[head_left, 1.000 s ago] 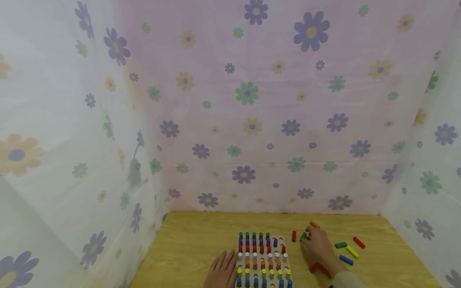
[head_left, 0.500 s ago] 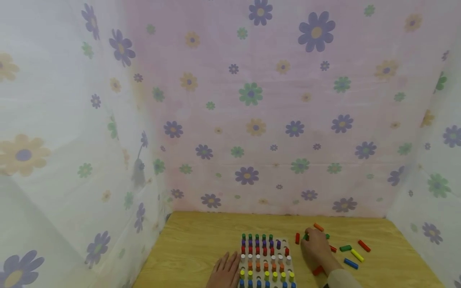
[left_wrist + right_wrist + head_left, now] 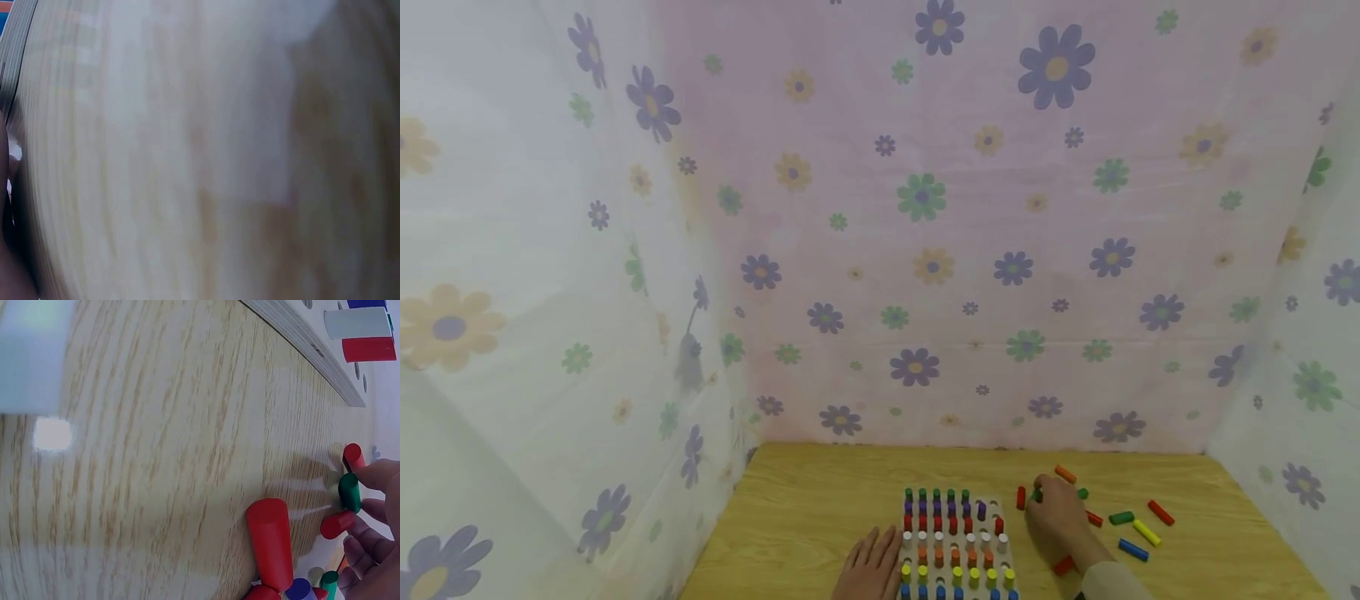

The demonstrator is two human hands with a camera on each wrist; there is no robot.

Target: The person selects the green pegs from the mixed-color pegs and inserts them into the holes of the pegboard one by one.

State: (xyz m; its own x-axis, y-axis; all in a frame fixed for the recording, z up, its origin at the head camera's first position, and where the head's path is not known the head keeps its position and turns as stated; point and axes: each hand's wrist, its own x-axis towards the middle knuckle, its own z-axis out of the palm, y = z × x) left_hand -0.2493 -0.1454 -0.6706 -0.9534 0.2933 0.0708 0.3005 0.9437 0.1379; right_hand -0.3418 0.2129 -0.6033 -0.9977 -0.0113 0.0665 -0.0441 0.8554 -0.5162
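A pegboard with rows of green, purple, red, white, orange, yellow and blue pegs lies at the lower middle of the head view. My left hand rests flat beside its left edge, fingers straight. To the right of the board, my right hand pinches a green peg between thumb and finger, low over the table. One red peg lies by the thumb, and another red peg sits close under the fingers. The left wrist view is mostly blurred wood, with a dark sliver of hand at its left edge.
Loose pegs lie on the wooden table: an orange peg behind my right hand, then a green peg, yellow peg, blue peg and red peg to its right. Flowered sheets enclose the table.
My right hand has come slightly nearer and lower, its fingers now covering most of the green peg. The head view has shifted a little. My left hand stays beside the board.
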